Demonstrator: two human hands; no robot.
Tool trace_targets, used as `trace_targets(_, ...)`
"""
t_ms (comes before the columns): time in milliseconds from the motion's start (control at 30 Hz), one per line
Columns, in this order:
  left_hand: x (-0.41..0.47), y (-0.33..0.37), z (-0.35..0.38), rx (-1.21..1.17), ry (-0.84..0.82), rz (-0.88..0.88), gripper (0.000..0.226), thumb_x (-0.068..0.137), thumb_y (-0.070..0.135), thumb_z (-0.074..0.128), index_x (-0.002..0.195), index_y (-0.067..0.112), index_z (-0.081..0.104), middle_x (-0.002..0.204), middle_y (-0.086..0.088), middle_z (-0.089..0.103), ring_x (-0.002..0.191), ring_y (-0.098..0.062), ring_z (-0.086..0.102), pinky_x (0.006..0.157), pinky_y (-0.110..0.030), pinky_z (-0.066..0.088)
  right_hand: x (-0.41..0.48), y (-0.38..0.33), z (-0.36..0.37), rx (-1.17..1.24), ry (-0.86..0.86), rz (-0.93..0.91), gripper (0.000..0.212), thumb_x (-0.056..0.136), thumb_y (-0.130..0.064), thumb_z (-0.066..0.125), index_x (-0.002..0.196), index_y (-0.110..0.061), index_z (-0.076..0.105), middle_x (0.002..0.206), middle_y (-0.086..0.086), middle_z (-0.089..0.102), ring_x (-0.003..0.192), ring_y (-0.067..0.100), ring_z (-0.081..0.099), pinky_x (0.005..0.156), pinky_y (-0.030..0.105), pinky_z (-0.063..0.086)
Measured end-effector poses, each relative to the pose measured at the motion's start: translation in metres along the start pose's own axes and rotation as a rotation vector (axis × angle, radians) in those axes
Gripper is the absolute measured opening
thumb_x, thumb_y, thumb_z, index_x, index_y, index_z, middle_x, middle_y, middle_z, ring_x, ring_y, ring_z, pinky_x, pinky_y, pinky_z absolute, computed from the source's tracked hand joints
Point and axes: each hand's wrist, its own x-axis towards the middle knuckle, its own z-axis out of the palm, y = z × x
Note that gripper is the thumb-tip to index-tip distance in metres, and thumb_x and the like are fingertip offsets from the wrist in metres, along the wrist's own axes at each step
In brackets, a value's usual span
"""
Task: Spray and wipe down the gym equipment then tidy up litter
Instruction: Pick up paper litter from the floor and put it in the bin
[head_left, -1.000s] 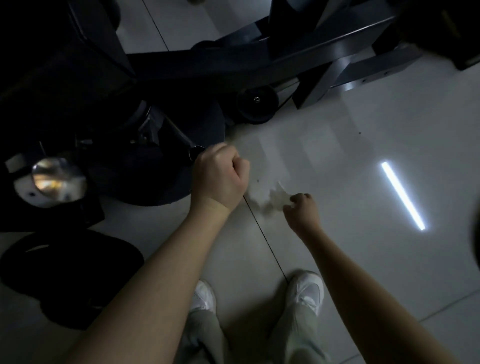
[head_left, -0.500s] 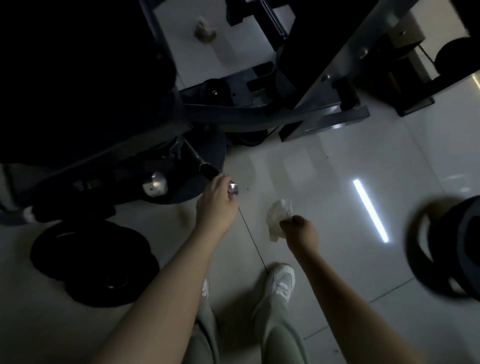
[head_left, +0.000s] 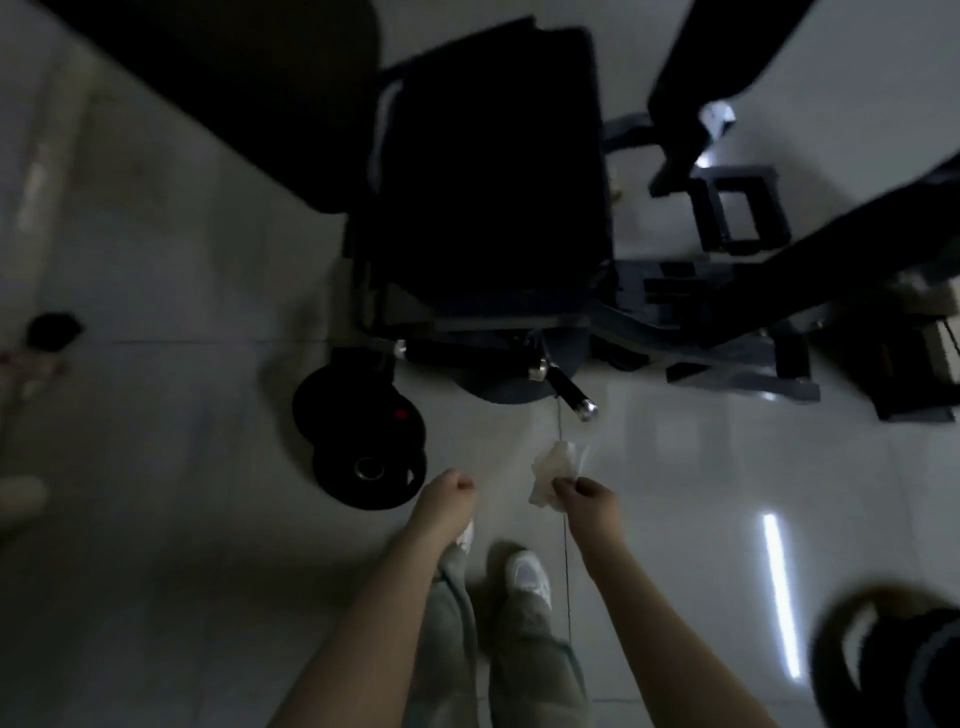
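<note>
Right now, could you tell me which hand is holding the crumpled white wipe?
The right hand pinches the crumpled white wipe; the left hand is curled and holds nothing.

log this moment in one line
left hand: curled, holds nothing | right hand: pinches tissue | handle: no hand on it, beyond tissue

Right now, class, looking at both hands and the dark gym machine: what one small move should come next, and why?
Probably reach the right hand forward and press its crumpled white wipe onto the black handle with the chrome end cap. That handle juts from the machine just ahead of the wipe, and the left hand is curled and holds nothing.
</note>
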Motion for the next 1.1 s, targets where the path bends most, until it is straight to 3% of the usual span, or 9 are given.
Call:
trace_targets(233,-0.093,-0.065,-0.068,-0.318,0.189,-0.084,0.024,0.095,0.019,0.044,0.115,0.013,0.057,0.112,-0.009,0.059,0.085,-0.021,0.056,0.073,-0.031,0.046,-0.101,-0.054,0.054,-0.169,-0.196,-0.186,0.024,0.088,-0.018,0.057,0.079,0.003,0.062,0.062,0.010,0.049,0.056,0.018,0.042,0.055,0.029,0.030)
trace_targets(367,-0.123,-0.136,-0.107,-0.447,0.315,-0.117,0.019,0.092,0.019,0.046,0.097,0.009,0.061,0.102,-0.017,0.064,0.089,-0.029,0.060,0.073,-0.033,0.043,-0.157,-0.063,0.115,-0.220,-0.314,-0.273,0.022,0.091,-0.014,0.052,0.071,-0.007,0.058,0.059,0.004,0.047,0.055,0.015,0.041,0.054,0.028,0.030)
trace_targets(533,-0.161,-0.264,-0.159,-0.651,0.450,-0.229,0.029,0.092,0.019,0.046,0.097,-0.002,0.065,0.103,-0.028,0.065,0.097,-0.037,0.062,0.083,-0.041,0.049,-0.234,-0.031,0.230,-0.301,-0.468,-0.317,0.020,0.093,-0.019,0.052,0.095,-0.004,0.065,0.081,0.009,0.064,0.076,0.022,0.059,0.068,0.038,0.046)
trace_targets(700,-0.231,-0.402,-0.206,-0.945,0.603,-0.312,0.022,0.093,0.013,0.049,0.074,0.013,0.059,0.082,-0.017,0.065,0.078,-0.026,0.062,0.070,-0.028,0.048,-0.348,0.004,0.341,-0.345,-0.643,-0.285,0.024,0.094,-0.006,0.050,0.075,-0.012,0.063,0.075,0.008,0.062,0.076,0.019,0.055,0.070,0.036,0.042)
trace_targets(767,-0.261,-0.451,-0.221,-1.057,0.657,-0.326,0.027,0.093,0.010,0.049,0.068,0.015,0.057,0.079,-0.015,0.063,0.079,-0.029,0.064,0.075,-0.032,0.052,-0.390,0.021,0.375,-0.407,-0.697,-0.295,0.025,0.093,-0.006,0.051,0.076,-0.015,0.065,0.078,0.007,0.065,0.075,0.018,0.059,0.068,0.033,0.045)
trace_targets(833,-0.300,-0.509,-0.237,-1.212,0.727,-0.374,0.026,0.093,0.010,0.048,0.070,0.014,0.058,0.081,-0.016,0.064,0.080,-0.032,0.065,0.071,-0.036,0.053,-0.445,0.043,0.419,-0.464,-0.781,-0.291,0.018,0.093,-0.008,0.051,0.086,-0.009,0.068,0.082,0.009,0.066,0.072,0.016,0.060,0.063,0.027,0.048)
trace_targets(900,-0.333,-0.555,-0.246,-1.305,0.793,-0.404,0.019,0.095,0.011,0.046,0.081,0.008,0.058,0.078,-0.009,0.063,0.069,-0.023,0.060,0.058,-0.027,0.043,-0.492,0.065,0.458,-0.511,-0.856,-0.280,0.017,0.093,-0.010,0.051,0.091,-0.007,0.068,0.082,0.010,0.065,0.073,0.018,0.059,0.064,0.028,0.046)
trace_targets(1033,-0.375,-0.633,-0.248,-1.494,0.925,-0.441,0.017,0.095,0.009,0.045,0.084,0.006,0.056,0.073,-0.004,0.060,0.062,-0.016,0.055,0.055,-0.025,0.037,-0.569,0.104,0.527,-0.628,-0.936,-0.303,0.019,0.094,-0.008,0.052,0.089,0.004,0.065,0.071,0.007,0.054,0.065,0.018,0.050,0.060,0.029,0.038)
trace_targets(1100,-0.392,-0.680,-0.247,-1.591,0.954,-0.493,0.015,0.095,0.007,0.045,0.085,0.004,0.055,0.072,-0.006,0.059,0.061,-0.016,0.054,0.051,-0.023,0.038,-0.602,0.128,0.564,-0.724,-0.969,-0.316,0.019,0.092,-0.009,0.055,0.077,-0.006,0.065,0.074,0.009,0.057,0.070,0.022,0.053,0.063,0.033,0.042)
